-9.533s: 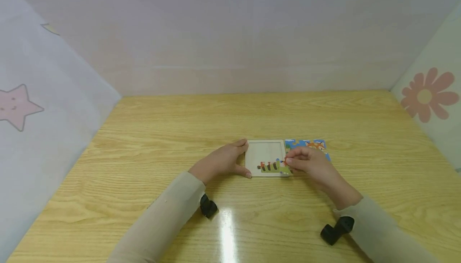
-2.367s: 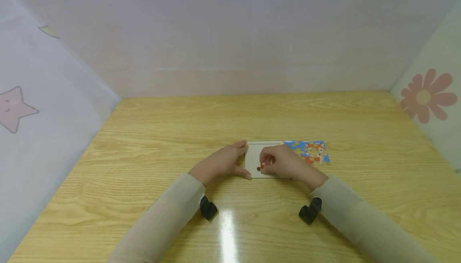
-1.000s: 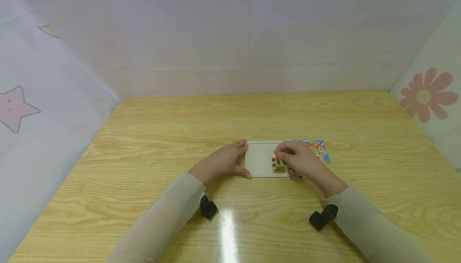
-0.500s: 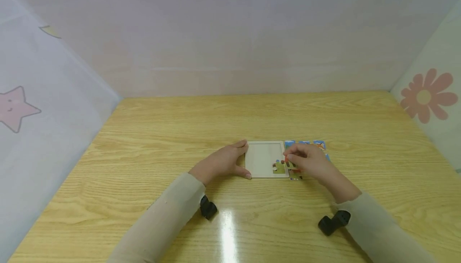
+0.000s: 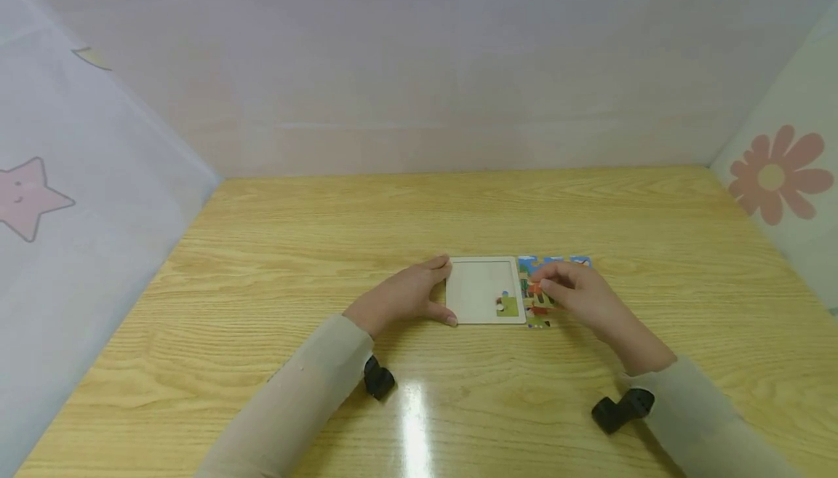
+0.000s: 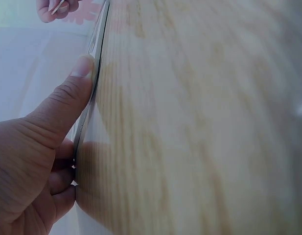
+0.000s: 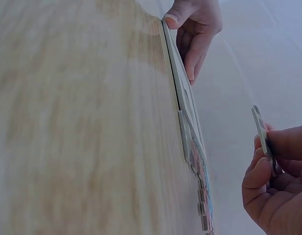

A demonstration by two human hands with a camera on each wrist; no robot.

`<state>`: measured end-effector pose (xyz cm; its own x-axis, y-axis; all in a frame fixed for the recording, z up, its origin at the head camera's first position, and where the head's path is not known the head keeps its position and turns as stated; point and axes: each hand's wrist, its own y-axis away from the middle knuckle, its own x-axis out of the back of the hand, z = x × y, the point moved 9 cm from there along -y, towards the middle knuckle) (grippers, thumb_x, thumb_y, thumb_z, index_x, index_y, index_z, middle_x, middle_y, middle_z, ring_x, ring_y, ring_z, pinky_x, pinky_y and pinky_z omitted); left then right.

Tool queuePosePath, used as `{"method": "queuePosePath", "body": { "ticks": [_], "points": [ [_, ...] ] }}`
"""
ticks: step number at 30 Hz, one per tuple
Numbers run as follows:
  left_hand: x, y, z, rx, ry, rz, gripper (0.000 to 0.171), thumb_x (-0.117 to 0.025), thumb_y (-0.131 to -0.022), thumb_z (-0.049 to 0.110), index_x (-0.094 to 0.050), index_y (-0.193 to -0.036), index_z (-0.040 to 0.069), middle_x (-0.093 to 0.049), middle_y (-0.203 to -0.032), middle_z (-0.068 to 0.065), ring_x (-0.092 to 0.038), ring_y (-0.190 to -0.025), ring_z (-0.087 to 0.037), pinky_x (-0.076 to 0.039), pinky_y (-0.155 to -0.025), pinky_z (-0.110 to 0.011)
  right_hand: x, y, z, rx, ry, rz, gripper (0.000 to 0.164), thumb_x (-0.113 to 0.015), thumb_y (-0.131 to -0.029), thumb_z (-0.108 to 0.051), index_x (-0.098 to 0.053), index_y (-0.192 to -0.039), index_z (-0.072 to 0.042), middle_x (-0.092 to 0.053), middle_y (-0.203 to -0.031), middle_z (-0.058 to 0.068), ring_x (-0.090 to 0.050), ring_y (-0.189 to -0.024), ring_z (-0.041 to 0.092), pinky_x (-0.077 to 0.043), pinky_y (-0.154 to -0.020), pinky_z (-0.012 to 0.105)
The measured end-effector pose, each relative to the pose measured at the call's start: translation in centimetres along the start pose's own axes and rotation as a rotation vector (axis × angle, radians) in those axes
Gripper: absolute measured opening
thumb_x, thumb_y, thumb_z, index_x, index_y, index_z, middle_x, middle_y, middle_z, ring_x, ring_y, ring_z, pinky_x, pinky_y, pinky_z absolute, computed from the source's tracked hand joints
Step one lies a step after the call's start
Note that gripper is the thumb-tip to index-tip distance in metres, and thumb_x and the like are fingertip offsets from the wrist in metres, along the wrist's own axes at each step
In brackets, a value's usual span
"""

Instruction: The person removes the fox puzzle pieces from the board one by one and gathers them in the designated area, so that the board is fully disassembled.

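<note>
A pale wooden puzzle tray (image 5: 474, 285) lies flat on the table. My left hand (image 5: 406, 292) grips its left side, thumb at the near corner and fingers at the far one. One green puzzle piece (image 5: 507, 307) lies in the tray's near right corner. Just right of the tray, my right hand (image 5: 579, 296) pinches another puzzle piece (image 7: 262, 134) between thumb and fingers. That piece is raised above the table in the right wrist view. Below the right hand lie several picture pieces (image 5: 538, 316), partly hidden by it.
The wood-grain table (image 5: 327, 223) extends around the tray. Pale cloth walls (image 5: 419, 70) enclose it at the back and sides. Blue-topped pieces (image 5: 553, 259) line the far edge of the picture group.
The striped pieces along the tray's near edge have left it; the green corner piece remains. My right hand has lifted a piece and carried it right. My left hand stays put.
</note>
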<state>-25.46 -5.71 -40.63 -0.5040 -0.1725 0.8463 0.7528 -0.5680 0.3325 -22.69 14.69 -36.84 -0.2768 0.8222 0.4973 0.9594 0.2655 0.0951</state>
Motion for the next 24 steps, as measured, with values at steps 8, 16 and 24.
{"method": "queuePosePath", "body": {
  "ticks": [8, 16, 24],
  "points": [
    [0.0, 0.1, 0.1, 0.006, 0.001, -0.006, 0.102, -0.068, -0.072, 0.055, -0.019, -0.147, 0.007, -0.008, -0.156, -0.003, -0.017, -0.141, -0.021, -0.023, -0.113, -0.034, 0.9, 0.6, 0.9, -0.053, 0.005, 0.017, 0.023, -0.052, -0.096, -0.015, -0.062, -0.110, 0.000, -0.062, -0.112, 0.014, -0.054, -0.096, 0.017, -0.048, -0.074, 0.026],
    [0.0, -0.1, 0.0, 0.004, 0.000, -0.004, 0.102, -0.068, -0.072, 0.055, -0.019, -0.148, 0.007, -0.008, -0.156, -0.004, -0.016, -0.141, -0.021, -0.023, -0.113, -0.033, 1.5, 1.1, 1.5, -0.055, -0.009, 0.031, 0.023, -0.055, -0.094, -0.014, -0.061, -0.109, 0.002, -0.057, -0.116, 0.017, -0.052, -0.095, 0.015, -0.048, -0.072, 0.022],
    [0.0, -0.1, -0.1, 0.005, 0.000, -0.002, 0.103, -0.068, -0.072, 0.056, -0.018, -0.148, 0.007, -0.008, -0.156, -0.004, -0.016, -0.141, -0.021, -0.022, -0.113, -0.033, 2.2, 1.4, 2.6, -0.079, 0.044, 0.007, 0.022, -0.056, -0.093, -0.014, -0.061, -0.109, 0.001, -0.063, -0.108, 0.015, -0.056, -0.088, 0.012, -0.049, -0.069, 0.025]
  ]
}}
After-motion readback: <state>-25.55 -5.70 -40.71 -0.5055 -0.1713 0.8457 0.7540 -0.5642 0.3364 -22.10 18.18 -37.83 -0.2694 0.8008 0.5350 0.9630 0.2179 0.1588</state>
